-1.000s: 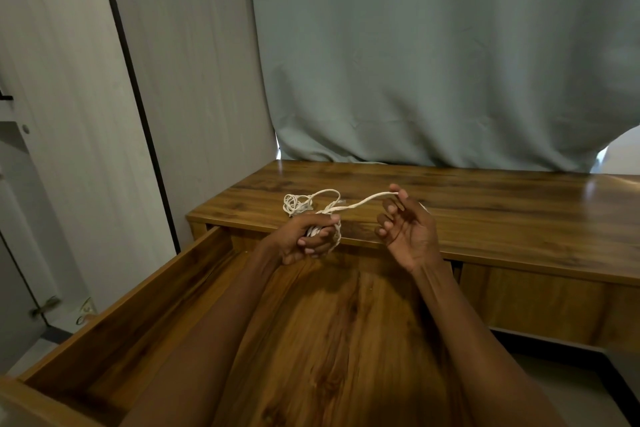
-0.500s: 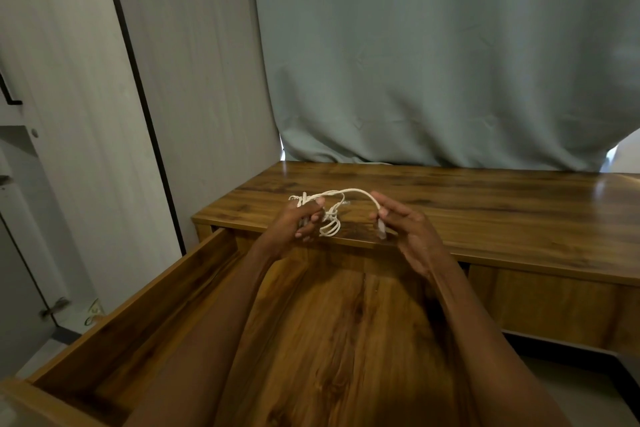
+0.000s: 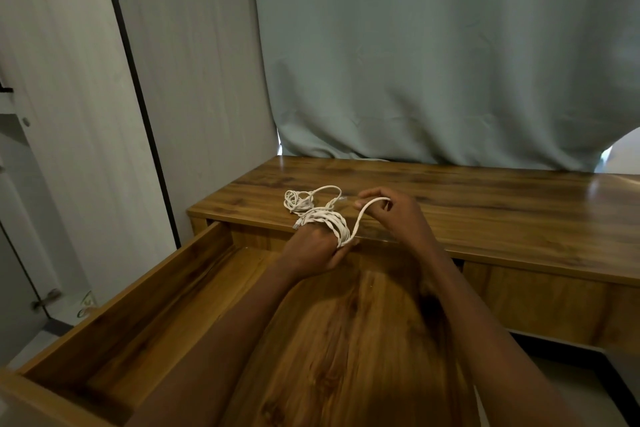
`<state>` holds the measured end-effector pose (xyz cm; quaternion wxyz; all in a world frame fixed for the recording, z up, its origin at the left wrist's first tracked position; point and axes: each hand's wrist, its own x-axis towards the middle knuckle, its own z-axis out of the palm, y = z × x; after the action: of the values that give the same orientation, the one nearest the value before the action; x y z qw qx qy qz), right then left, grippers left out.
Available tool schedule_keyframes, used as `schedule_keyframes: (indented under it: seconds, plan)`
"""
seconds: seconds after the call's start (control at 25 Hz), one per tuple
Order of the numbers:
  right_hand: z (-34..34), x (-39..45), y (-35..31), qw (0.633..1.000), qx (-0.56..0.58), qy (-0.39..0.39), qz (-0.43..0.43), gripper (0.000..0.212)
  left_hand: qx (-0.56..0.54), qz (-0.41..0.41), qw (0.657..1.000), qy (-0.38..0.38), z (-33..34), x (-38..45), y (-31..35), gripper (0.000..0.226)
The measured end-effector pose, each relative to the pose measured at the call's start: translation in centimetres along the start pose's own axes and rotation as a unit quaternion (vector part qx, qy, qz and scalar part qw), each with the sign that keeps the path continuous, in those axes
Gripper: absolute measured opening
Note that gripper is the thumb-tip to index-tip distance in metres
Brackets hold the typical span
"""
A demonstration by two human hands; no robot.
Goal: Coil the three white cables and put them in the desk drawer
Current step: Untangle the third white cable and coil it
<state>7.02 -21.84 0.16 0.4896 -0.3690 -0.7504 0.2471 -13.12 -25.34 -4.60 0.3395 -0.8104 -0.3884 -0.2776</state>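
Drawer (image 3: 114, 315): pulled open, nearest, under both forearms.
L hand (image 3: 313, 248): above drawer's far end; grip holds white cable (image 3: 323, 218), coils wound round hand.
R hand (image 3: 394, 215): above desk (image 3: 502, 218) front edge; grip pinches cable's free run.
Loose cable (image 3: 298, 199): tangled on desk, just beyond L hand.
Curtain (image 3: 433, 55): behind desk.

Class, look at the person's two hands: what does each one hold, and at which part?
The left hand grips the wound turns of the white cable. The right hand pinches its free length near the loose end.
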Motion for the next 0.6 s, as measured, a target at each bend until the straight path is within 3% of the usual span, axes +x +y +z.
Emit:
schedule_keyframes:
  seconds: [0.16, 0.24, 0.32, 0.48, 0.6]
  plan:
    - [-0.2, 0.8, -1.0, 0.984, -0.100, -0.143, -0.018, 0.031, 0.047, 0.044, 0.997, -0.044, 2.1, -0.4, 0.1, 0.017]
    - [0.6, 0.9, -1.2, 0.974, -0.118, -0.195, -0.003, 0.055, 0.043, 0.047, 0.996, -0.067, 2.7, -0.3, 0.6, 0.014]
    - [1.4, 1.0, -1.4, 0.967, -0.153, -0.203, 0.010, 0.062, 0.028, 0.041, 0.997, -0.067, 2.8, -0.3, 1.0, 0.016]
    - [1.4, 0.5, -1.9, 0.976, -0.147, -0.162, 0.000, 0.031, -0.004, 0.045, 0.997, -0.059, 3.6, -0.3, 0.4, 0.017]
    - [1.3, 0.0, -1.6, 0.986, -0.107, -0.126, 0.016, 0.021, -0.046, 0.065, 0.997, 0.003, 3.0, 0.0, 0.3, 0.018]
